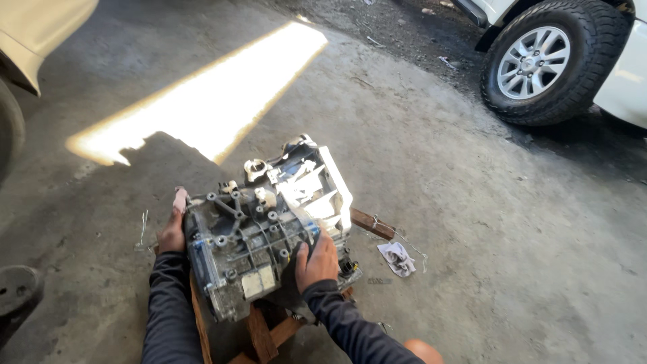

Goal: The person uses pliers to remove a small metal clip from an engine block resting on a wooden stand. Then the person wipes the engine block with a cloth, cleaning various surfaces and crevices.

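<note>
I have both hands clamped on the gearbox casing (263, 229), left hand (173, 232) and right hand (317, 261); perched on the narrow wooden stand (266, 334), it could tip onto the concrete floor (472, 236).

Grey ribbed metal gearbox housing (266, 226), tilted, resting on wooden supports (266, 334)

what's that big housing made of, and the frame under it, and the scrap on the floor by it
The gearbox housing looks like cast aluminium: dull grey, ribbed, bolted, bright where sun hits it. Both hands, left hand and right hand, grip its sides. The frame beneath seems to be rough reddish-brown wood. The scrap looks like a crumpled, stained white rag, possibly paper.
</note>
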### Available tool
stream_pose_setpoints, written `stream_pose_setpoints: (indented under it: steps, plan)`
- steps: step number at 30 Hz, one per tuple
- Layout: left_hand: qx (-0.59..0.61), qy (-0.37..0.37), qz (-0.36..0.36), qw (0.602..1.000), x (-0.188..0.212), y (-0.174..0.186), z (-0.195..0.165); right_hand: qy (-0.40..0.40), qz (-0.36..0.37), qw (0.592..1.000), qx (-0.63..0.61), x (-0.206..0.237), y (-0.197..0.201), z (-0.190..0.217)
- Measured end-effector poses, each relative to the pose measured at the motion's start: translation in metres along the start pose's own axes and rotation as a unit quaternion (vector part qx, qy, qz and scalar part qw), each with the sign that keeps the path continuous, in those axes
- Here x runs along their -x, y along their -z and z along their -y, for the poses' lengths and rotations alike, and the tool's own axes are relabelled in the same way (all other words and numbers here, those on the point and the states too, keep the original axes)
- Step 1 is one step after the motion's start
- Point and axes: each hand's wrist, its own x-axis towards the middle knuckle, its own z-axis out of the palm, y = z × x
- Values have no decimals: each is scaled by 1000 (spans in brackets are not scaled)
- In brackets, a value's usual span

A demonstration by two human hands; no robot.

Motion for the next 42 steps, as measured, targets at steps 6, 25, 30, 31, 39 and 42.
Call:
stream_pose_setpoints:
  steps: [6, 25, 30, 31, 39, 42]
  plan:
    - [98, 76, -41, 991, 16, -5, 19, 27, -21, 999, -14, 0, 3, -1]
    - [254, 174, -123, 943, 306, 9, 116, 4, -3, 1000, -3, 5, 1, -4]
    - [230, 240, -107, 937, 356, -8, 136, 5, 23, 999, -39, -3, 0, -17]
    - [225, 245, -106, 937, 367, -13, 138, -11, 45, 998, -52, 2, 4, -22]
    - [69, 125, -58, 988, 422, -115, 85, -420, 141, 726, -526, 187, 98, -72]
    - [-93, -92, 199, 971, 482, -164, 59, -508, 188, 626, -561, 228, 119, -71]
